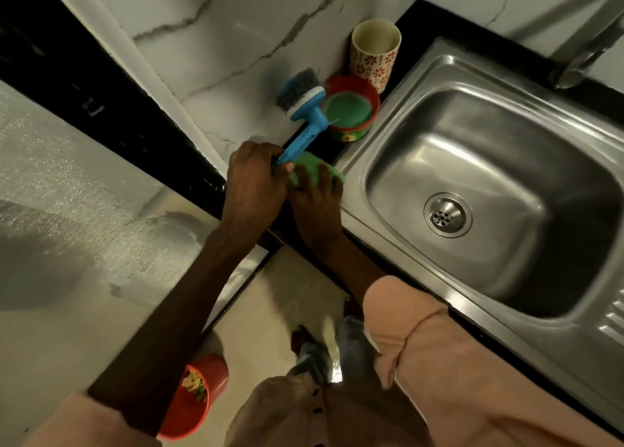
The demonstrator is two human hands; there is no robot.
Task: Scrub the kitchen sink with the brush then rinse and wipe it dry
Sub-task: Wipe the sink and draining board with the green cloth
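A blue brush (305, 110) with grey bristles points up toward the marble wall, left of the steel sink (418, 75). My left hand (251, 185) grips the lower end of its handle. My right hand (315, 197) presses down on a green scrub pad (309, 166) lying on the black counter at the sink's left edge. The two hands touch each other. The sink basin looks bare, with its round drain (447, 214) in the middle.
A red tub of green soap (351, 110) and a floral cup (374, 53) stand by the wall beside the sink. The tap (580, 63) hangs over the far right. A red bin (194, 396) sits on the floor below.
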